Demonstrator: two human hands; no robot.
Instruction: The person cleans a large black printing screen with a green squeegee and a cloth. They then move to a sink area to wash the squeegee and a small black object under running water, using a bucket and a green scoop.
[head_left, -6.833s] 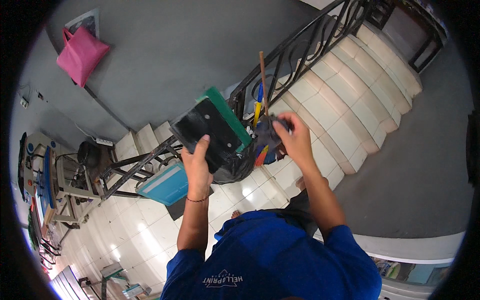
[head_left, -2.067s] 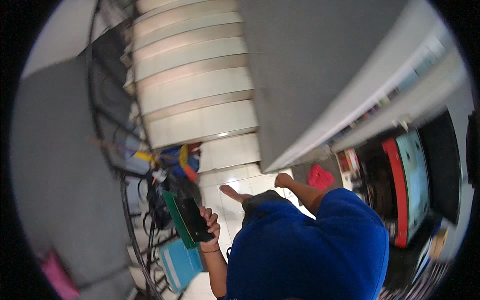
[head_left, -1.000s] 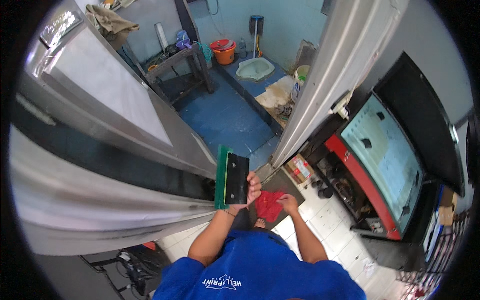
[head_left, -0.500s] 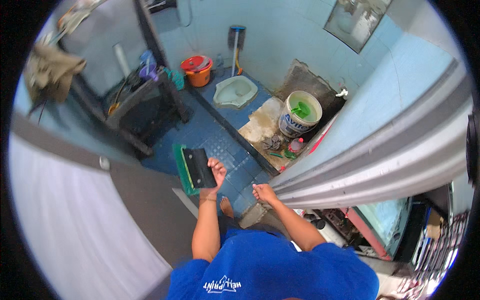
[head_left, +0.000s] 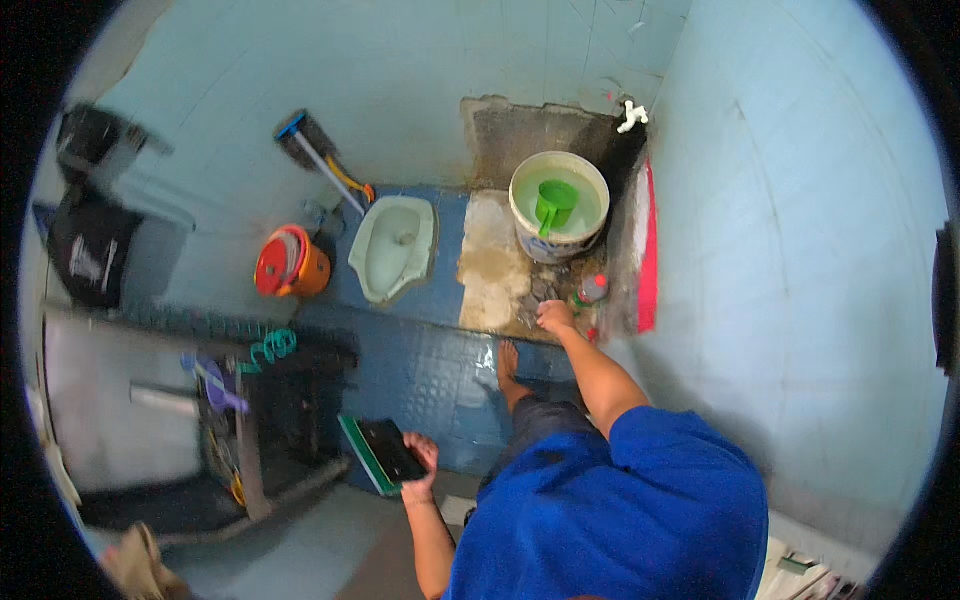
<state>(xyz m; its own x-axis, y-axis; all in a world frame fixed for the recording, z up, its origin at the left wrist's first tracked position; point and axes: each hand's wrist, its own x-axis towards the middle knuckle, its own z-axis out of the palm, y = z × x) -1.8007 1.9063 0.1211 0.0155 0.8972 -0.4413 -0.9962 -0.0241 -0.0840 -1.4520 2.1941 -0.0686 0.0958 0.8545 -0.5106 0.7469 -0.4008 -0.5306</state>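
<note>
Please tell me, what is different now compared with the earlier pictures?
The person walked from the stairs into a blue-tiled washroom. The right hand, which earlier carried something red, now reaches empty toward the floor beside the white bucket. The left hand still holds the green-edged black board.

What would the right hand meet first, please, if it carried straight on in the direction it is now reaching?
Probably the small bottle with a red cap just beyond the right hand, and after it the white bucket holding a green dipper. Depth is unclear, so the hand may pass above the bottle.

A scoop (head_left: 553,203) sits in the bucket (head_left: 527,232), right of the squat toilet (head_left: 393,248); a lidded pail (head_left: 285,263) stands left.
</note>
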